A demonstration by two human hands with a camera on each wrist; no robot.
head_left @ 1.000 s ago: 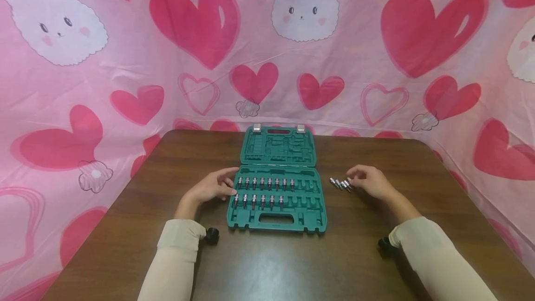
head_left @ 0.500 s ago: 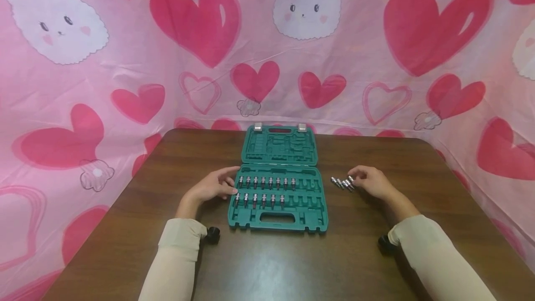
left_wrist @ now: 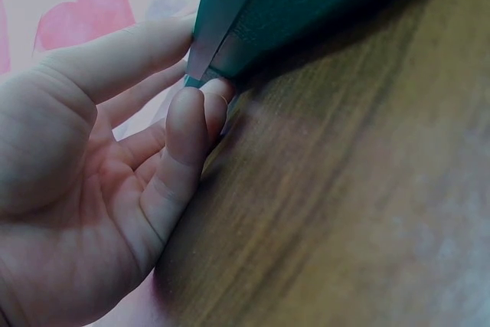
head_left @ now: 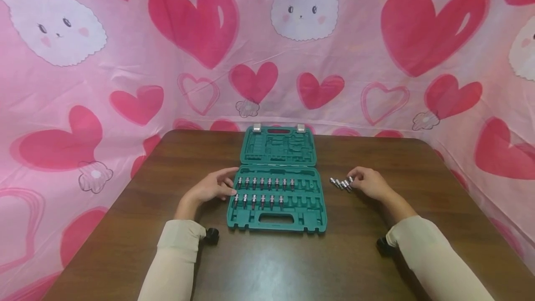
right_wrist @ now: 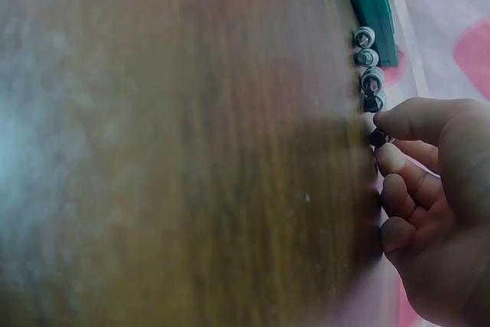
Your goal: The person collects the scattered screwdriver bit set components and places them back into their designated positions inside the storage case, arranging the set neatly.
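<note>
A green tool case [head_left: 277, 226] lies opened flat on the table, holding two rows of bit sockets [head_left: 262, 201]; some slots at the right of each row hold nothing. My left hand [head_left: 210, 186] rests against the case's left edge; in the left wrist view its thumb [left_wrist: 130, 55] touches the case side [left_wrist: 253, 28] and the other fingers curl loosely. To the right of the case, several loose bit sockets [head_left: 337, 183] lie side by side. My right hand [head_left: 369, 183] pinches the nearest one, a bit socket [right_wrist: 378, 137], between thumb and forefinger; the fingertips partly hide it.
The wooden table [head_left: 267, 268] extends around the case. The case lid [head_left: 279, 147], with two metal latches, lies toward the back. Behind stands a pink cloth [head_left: 259, 27] printed with hearts and rabbits. A dark wrist camera [head_left: 212, 236] sits by the left cuff.
My right fingertips have shifted slightly at the right end of the loose bit sockets, leaving more of the end one visible. The left hand and case stay as they were.
</note>
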